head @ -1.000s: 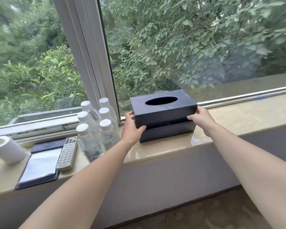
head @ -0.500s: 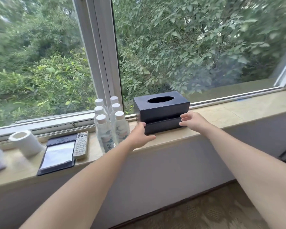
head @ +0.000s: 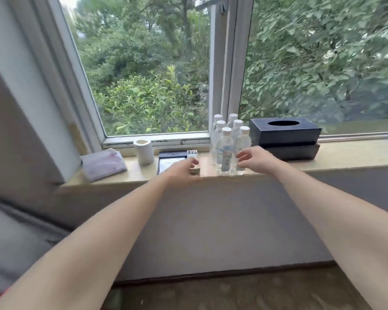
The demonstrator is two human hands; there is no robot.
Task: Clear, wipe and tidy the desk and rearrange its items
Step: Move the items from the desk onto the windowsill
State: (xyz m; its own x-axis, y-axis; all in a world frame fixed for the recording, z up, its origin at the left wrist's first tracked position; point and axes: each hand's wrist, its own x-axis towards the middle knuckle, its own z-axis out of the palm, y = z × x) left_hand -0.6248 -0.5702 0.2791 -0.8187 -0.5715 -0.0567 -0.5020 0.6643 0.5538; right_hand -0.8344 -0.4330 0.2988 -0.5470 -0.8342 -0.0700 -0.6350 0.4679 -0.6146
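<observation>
— Reaching for the bottles [head: 227,144]?
— Seemingly: standing upright on the bench [head: 356,156], just beyond the right hand [head: 257,161], fingers [head: 244,154] spread loosely, holding nothing.
— And the left hand [head: 182,172]?
— Hovering farther off, left of them, over the remote [head: 192,153], fingers relaxed, gripping nothing.

Hotel guest room, window side.
Stone sill [head: 356,153] under a wide window [head: 150,74] carries guest supplies: clustered water bottles [head: 227,148], black tissue box [head: 285,130], remote [head: 192,153], service folder [head: 171,161]. Carpet [head: 233,294] below.
</observation>
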